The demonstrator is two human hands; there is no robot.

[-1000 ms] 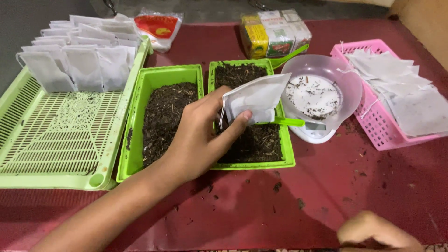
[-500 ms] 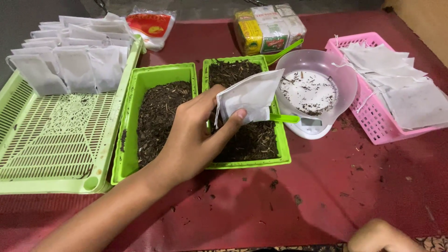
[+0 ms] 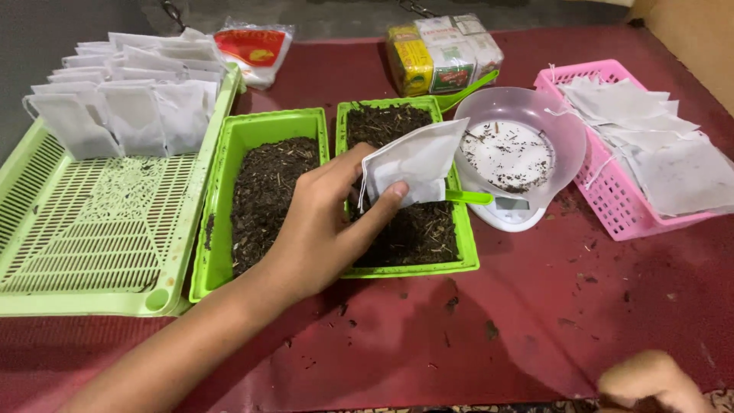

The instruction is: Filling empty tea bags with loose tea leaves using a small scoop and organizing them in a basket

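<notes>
Left hand (image 3: 321,229) out over the two small green trays at mid-bench, thumb and fingers pinched shut on a white filter bag (image 3: 417,162); bag held mouth-down above the right green tray (image 3: 466,264), just beside a green scoop (image 3: 468,196) resting across that tray's right rim. Right hand (image 3: 650,382) low at the near edge of the bench, only partly in view; loosely curled, nothing seen in it, grip impossible to tell for certain.

Judging by the stacks, well into the work but far from finished: a row of white bags (image 3: 122,107) standing along the far end of the large slatted green tray (image 3: 92,283) at the bench's left edge, most of that tray bare. A heap of flat, empty-looking bags (image 3: 650,138) lying in the pink basket (image 3: 612,222) at the right edge, presumably yet to be filled.

Both small trays holding dark, crumbly loose matter: left green tray (image 3: 210,268) about full along its middle, right one likewise. Clear bowl (image 3: 569,130) on a small white scale (image 3: 508,218) between right tray and pink basket, only scattered dark flecks left inside. Sealed packets (image 3: 443,53) and a red-and-white pouch (image 3: 252,47) along the far edge of the red-covered bench (image 3: 459,344).
</notes>
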